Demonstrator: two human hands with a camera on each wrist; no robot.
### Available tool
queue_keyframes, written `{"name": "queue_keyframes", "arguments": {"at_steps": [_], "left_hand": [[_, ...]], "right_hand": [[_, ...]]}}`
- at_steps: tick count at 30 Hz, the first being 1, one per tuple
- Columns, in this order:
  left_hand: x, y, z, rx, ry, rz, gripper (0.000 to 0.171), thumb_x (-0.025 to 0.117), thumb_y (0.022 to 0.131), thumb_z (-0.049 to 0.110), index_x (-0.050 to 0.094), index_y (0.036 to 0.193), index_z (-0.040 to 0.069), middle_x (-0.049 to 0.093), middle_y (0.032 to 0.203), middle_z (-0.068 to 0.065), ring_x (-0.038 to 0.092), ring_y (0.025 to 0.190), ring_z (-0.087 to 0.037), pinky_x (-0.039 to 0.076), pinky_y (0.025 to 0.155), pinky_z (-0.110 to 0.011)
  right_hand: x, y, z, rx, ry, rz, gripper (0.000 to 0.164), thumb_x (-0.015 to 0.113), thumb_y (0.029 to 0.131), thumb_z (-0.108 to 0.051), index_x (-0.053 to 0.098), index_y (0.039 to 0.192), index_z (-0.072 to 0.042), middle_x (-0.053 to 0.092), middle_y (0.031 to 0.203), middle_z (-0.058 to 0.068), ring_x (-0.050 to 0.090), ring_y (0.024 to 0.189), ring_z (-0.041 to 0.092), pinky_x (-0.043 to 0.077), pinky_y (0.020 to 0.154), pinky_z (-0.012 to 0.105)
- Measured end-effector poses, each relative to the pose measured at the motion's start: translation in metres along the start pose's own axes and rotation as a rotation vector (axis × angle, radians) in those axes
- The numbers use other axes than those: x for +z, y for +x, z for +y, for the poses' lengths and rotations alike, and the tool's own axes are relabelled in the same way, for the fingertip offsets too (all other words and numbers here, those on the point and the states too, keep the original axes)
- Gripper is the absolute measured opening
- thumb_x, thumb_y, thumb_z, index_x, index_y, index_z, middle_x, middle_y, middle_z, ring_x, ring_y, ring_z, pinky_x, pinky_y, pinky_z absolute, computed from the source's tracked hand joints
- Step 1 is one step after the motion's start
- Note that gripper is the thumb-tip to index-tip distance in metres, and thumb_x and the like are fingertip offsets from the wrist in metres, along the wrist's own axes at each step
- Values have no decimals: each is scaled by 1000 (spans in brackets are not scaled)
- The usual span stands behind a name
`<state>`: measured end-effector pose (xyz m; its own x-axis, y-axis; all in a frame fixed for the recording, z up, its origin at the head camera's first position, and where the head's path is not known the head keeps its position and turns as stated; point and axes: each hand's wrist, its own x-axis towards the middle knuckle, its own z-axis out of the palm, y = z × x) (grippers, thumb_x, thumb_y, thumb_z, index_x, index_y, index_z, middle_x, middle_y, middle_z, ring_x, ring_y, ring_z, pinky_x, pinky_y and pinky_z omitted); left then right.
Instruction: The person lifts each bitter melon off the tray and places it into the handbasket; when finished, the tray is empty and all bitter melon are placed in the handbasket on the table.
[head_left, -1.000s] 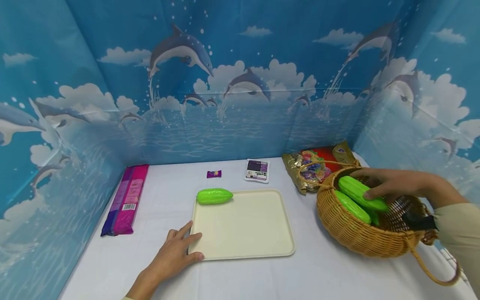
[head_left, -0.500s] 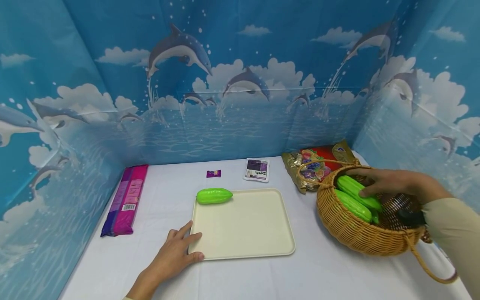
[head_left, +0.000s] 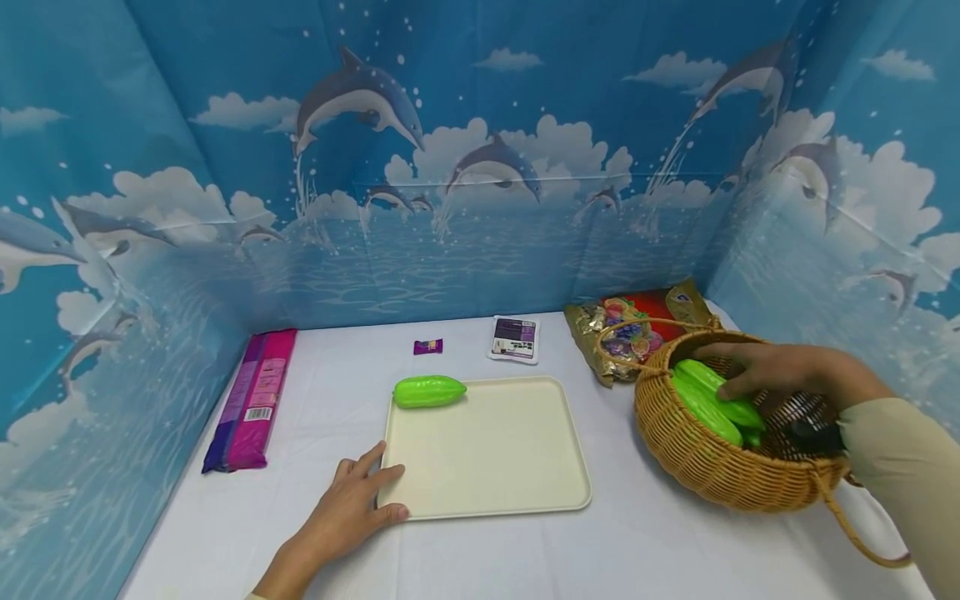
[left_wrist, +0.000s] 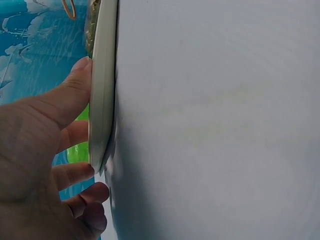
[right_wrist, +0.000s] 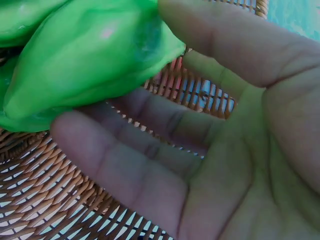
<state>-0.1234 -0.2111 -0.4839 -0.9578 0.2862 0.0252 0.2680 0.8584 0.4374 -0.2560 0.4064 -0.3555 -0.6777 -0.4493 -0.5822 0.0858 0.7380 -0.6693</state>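
My left hand (head_left: 347, 512) rests spread on the near left corner of a cream rectangular tray (head_left: 517, 505), thumb and fingertips touching its rim. In the left wrist view, the tray's edge (left_wrist: 102, 90) meets the thumb and fingertips. At the tray's far left corner lies a bright green, pointed, ridged fruit (head_left: 429, 392). My right hand (head_left: 795, 375) reaches into a wicker basket (head_left: 697, 462) and holds another green ridged fruit (right_wrist: 95, 55), thumb above and fingers beneath. A similar green fruit (head_left: 697, 408) lies beside it in the basket. Some fingertips are hidden.
Behind the tray lie a small purple packet (head_left: 428, 347) and a white-and-purple sachet (head_left: 514, 339). A long pink-purple package (head_left: 251, 400) lies at the left. A gold-red bag (head_left: 637, 325) stands behind the basket, whose handle (head_left: 862, 537) hangs toward the front right. A dolphin-print curtain (head_left: 480, 250) surrounds the table.
My right hand has shifted slightly left, and the green fruit it holds has sunk lower against the other one in the basket. My left hand and the tray have stayed put.
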Motion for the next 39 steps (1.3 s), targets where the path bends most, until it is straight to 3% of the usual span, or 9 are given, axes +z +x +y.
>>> {"name": "queue_keyframes", "arguments": {"at_steps": [3,7,10,13,17,20,23,30,39], "left_hand": [[0,0,0,-3,1,-6,65,76,81,55,69,133,16,41,159,-15,45,109,-19,47,92,-43],[-3,-2,-1,-19,-3,-15,65,77,81,54,69,133,16,41,159,-14,45,110,-21,48,92,-44],[-5,-2,-2,-23,-3,-12,64,77,81,54,69,133,17,41,159,-14,45,109,-20,48,91,-43],[-5,-2,-3,-19,-3,-9,65,77,81,55,69,133,17,41,159,-14,45,108,-19,48,90,-43],[-4,0,-4,-24,1,-21,64,78,81,52,68,133,16,41,159,-14,45,110,-19,48,92,-43],[-5,1,-2,-28,4,-32,64,78,82,51,68,135,16,40,160,-14,46,112,-21,48,93,-44],[-5,1,-1,-23,5,-35,64,78,82,52,68,134,16,40,160,-14,46,112,-22,48,93,-45],[-2,4,-1,-8,5,-37,64,77,82,53,67,135,17,39,160,-15,46,110,-21,48,92,-45],[-5,2,0,-8,10,-39,64,77,82,50,67,135,16,39,160,-16,46,109,-21,47,93,-45]], "right_hand": [[-4,-5,-2,-1,-20,13,82,56,106,-29,1,163,-5,-11,160,37,37,135,59,55,90,52],[-11,-16,-10,-18,-49,83,77,53,107,-32,10,160,2,10,158,42,45,132,56,56,89,52],[-14,-26,-22,-62,-77,216,66,52,107,-33,25,156,2,41,142,40,61,115,42,59,81,46],[-10,-34,-40,-105,-130,393,56,50,108,-33,35,150,1,60,112,24,64,90,25,58,71,40],[8,-37,-71,-121,-152,601,57,49,107,-42,42,146,-1,62,96,14,60,77,23,56,65,37],[28,-34,-98,-144,-138,727,59,51,104,-49,48,145,-7,66,101,16,63,80,24,55,64,37],[50,-25,-125,-234,-95,782,56,53,103,-48,49,146,-13,66,110,14,65,85,19,56,66,36],[98,25,-175,-484,87,687,48,60,104,-32,50,147,-13,61,121,13,65,98,16,58,78,32],[150,146,-182,-606,282,632,41,66,99,-16,59,138,-6,63,126,18,61,112,29,54,90,37]]}}
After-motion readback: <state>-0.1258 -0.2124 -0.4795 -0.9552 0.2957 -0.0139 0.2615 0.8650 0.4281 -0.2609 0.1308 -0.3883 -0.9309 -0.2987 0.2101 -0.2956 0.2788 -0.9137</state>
